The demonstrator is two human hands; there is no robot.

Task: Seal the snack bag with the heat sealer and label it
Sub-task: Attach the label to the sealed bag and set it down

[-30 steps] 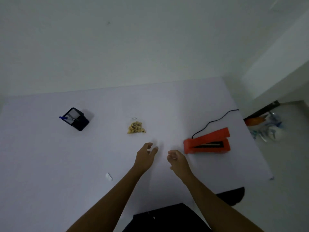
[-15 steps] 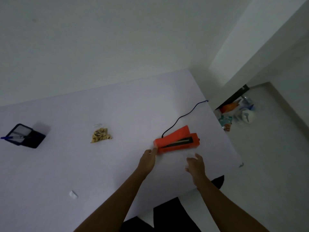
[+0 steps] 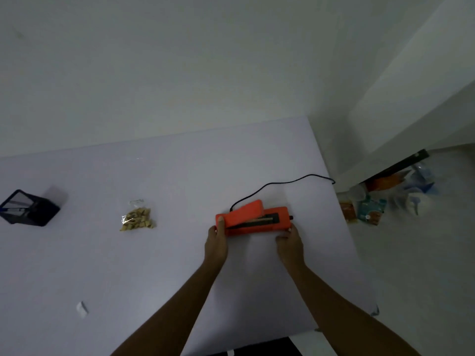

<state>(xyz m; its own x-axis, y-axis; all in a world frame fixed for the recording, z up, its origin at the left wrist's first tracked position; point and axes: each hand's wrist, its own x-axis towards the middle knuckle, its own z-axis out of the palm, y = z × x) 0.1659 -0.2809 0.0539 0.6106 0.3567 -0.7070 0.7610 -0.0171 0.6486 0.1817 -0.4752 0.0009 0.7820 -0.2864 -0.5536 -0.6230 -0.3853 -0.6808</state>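
Note:
An orange heat sealer (image 3: pixel 257 218) lies on the white table (image 3: pixel 159 253) near its right edge, lid raised at an angle. My left hand (image 3: pixel 216 244) grips its left end, thumb on top. My right hand (image 3: pixel 289 242) holds its right front corner. A clear snack bag (image 3: pixel 137 215) of tan pieces lies flat to the left, apart from both hands. A small white label (image 3: pixel 81 309) rests near the table's front left.
A black cord (image 3: pixel 280 185) runs from the sealer over the table's right edge. A black pen holder (image 3: pixel 29 208) with a blue pen stands at the far left. Packets and bags (image 3: pixel 385 199) clutter the floor to the right. A wall runs behind the table.
Both hands have reached forward and right and taken hold of the sealer's two ends. The camera has swung to the right, so the bag and pen holder sit further left.

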